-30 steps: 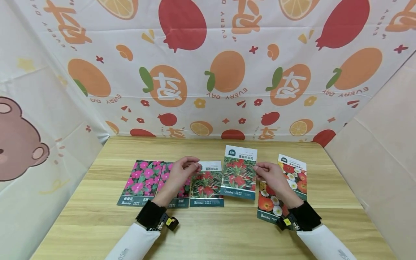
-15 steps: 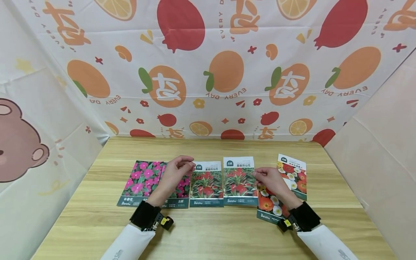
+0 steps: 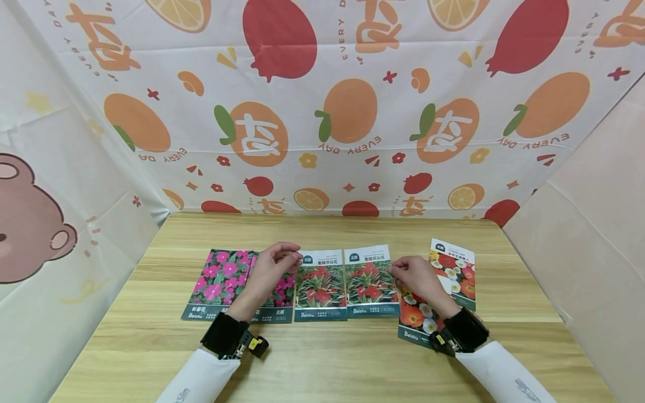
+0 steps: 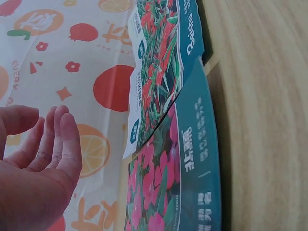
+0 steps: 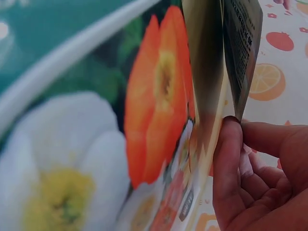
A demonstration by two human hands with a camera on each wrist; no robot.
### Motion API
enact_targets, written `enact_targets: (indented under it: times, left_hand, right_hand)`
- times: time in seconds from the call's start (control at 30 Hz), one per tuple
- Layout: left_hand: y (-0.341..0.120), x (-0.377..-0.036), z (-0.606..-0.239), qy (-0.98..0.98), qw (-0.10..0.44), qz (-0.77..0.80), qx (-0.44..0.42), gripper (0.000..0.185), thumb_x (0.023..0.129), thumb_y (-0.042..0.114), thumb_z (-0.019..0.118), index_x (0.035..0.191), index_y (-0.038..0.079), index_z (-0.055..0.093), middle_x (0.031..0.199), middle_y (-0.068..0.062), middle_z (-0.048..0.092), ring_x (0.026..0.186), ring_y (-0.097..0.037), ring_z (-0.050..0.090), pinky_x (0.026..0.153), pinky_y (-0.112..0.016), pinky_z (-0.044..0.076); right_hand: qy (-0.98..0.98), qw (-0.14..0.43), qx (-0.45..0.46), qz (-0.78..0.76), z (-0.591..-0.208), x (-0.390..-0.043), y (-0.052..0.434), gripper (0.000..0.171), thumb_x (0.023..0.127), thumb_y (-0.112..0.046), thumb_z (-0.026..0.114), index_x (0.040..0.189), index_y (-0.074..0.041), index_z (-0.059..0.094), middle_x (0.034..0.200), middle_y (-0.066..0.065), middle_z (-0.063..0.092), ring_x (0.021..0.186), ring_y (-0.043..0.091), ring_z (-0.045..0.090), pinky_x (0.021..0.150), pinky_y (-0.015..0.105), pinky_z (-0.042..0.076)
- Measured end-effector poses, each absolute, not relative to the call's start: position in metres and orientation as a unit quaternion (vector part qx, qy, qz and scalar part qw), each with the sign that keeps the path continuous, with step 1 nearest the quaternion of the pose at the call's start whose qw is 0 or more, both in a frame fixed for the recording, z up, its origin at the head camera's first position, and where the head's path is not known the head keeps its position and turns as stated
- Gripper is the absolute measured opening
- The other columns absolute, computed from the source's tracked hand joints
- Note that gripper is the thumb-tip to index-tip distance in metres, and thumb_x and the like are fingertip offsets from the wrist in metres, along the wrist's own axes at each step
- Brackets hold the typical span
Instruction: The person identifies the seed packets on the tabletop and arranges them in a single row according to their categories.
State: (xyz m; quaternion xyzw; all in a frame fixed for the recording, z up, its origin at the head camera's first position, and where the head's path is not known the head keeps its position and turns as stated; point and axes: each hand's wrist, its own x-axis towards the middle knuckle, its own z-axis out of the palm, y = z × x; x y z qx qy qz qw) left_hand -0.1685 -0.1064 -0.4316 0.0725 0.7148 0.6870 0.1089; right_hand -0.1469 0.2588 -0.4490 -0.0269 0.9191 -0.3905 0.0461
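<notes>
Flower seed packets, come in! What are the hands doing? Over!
Right hand pinches second red-flower packet at its right edge. Left hand hovers empty over pink-flower packet. Nothing in the way.

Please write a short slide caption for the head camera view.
Right hand pinches a red-flower seed packet in a row on the wooden table.
</notes>
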Motion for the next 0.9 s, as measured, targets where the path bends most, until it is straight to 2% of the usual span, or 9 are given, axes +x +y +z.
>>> enact_targets:
  times: [0.1,0.23,0.33,0.43,0.57,0.63,0.77,0.83,0.9]
  left_hand:
    - [-0.107,-0.169,-0.432,0.716,0.109,0.686,0.070,0.030,0.108,0.008,0.055,0.136,-0.003,0.057,0.128,-0.032,0.060,0.116,-0.036,0.063,0.104,-0.050,0.052]
    - [-0.106,-0.168,-0.432,0.738,0.100,0.662,0.078,0.030,0.107,0.010,0.057,0.135,-0.003,0.058,0.125,-0.028,0.062,0.115,-0.037,0.063,0.101,-0.050,0.053]
    - [-0.104,-0.167,-0.434,0.797,0.081,0.587,0.118,0.030,0.106,0.014,0.060,0.134,0.001,0.062,0.124,-0.019,0.065,0.115,-0.033,0.064,0.099,-0.047,0.054]
    - [-0.098,-0.165,-0.437,0.863,0.051,0.469,0.181,0.029,0.104,0.017,0.065,0.130,0.004,0.067,0.127,-0.013,0.065,0.107,-0.026,0.064,0.091,-0.042,0.054]
    - [-0.088,-0.164,-0.443,0.902,0.042,0.339,0.264,0.032,0.102,0.022,0.070,0.129,0.006,0.069,0.136,-0.017,0.060,0.117,-0.031,0.061,0.098,-0.046,0.051]
    - [-0.085,-0.163,-0.445,0.906,0.046,0.293,0.302,0.038,0.100,0.030,0.072,0.132,0.009,0.069,0.141,-0.020,0.057,0.129,-0.038,0.055,0.106,-0.052,0.047]
    - [-0.082,-0.162,-0.446,0.905,0.051,0.235,0.352,0.051,0.094,0.045,0.075,0.135,0.016,0.068,0.145,-0.020,0.055,0.133,-0.039,0.052,0.113,-0.058,0.040]
    - [-0.082,-0.161,-0.446,0.904,0.053,0.215,0.365,0.055,0.092,0.048,0.077,0.137,0.017,0.068,0.146,-0.020,0.054,0.135,-0.038,0.050,0.115,-0.062,0.035]
    - [-0.082,-0.160,-0.446,0.905,0.059,0.200,0.370,0.058,0.090,0.047,0.079,0.139,0.017,0.067,0.147,-0.020,0.053,0.138,-0.038,0.048,0.117,-0.066,0.030]
  right_hand:
    - [0.933,0.037,-0.030,-0.355,-0.448,-0.148,0.257,0.015,0.105,-0.015,0.063,0.103,-0.005,0.074,0.077,0.001,0.066,0.068,0.019,0.060,0.064,0.034,0.042]
    - [0.945,0.025,-0.039,-0.323,-0.448,-0.149,0.256,0.014,0.104,-0.014,0.063,0.100,-0.006,0.074,0.075,-0.001,0.064,0.065,0.016,0.057,0.063,0.034,0.042]
    - [0.950,0.019,-0.046,-0.308,-0.448,-0.149,0.256,0.014,0.104,-0.014,0.063,0.100,-0.006,0.074,0.075,-0.002,0.064,0.065,0.014,0.057,0.063,0.034,0.043]
    - [0.953,0.017,-0.047,-0.299,-0.448,-0.149,0.256,0.015,0.105,-0.014,0.062,0.100,-0.007,0.074,0.076,-0.002,0.063,0.063,0.016,0.057,0.062,0.033,0.041]
    - [0.955,0.016,-0.048,-0.292,-0.447,-0.148,0.257,0.015,0.105,-0.014,0.062,0.103,-0.006,0.075,0.079,-0.002,0.065,0.061,0.017,0.056,0.063,0.032,0.041]
    - [0.957,0.012,-0.055,-0.284,-0.447,-0.146,0.257,0.015,0.104,-0.014,0.063,0.107,-0.004,0.075,0.083,-0.001,0.066,0.063,0.017,0.056,0.065,0.033,0.041]
    - [0.966,-0.004,-0.087,-0.245,-0.446,-0.142,0.252,0.023,0.101,-0.018,0.070,0.117,-0.002,0.072,0.097,0.007,0.068,0.082,0.021,0.061,0.078,0.039,0.049]
    - [0.970,-0.009,-0.120,-0.212,-0.445,-0.139,0.248,0.033,0.098,-0.024,0.074,0.124,-0.003,0.070,0.113,0.014,0.068,0.101,0.029,0.064,0.092,0.045,0.051]
    - [0.971,-0.007,-0.156,-0.184,-0.444,-0.138,0.244,0.046,0.094,-0.030,0.078,0.133,-0.005,0.068,0.133,0.018,0.063,0.123,0.036,0.060,0.106,0.051,0.048]
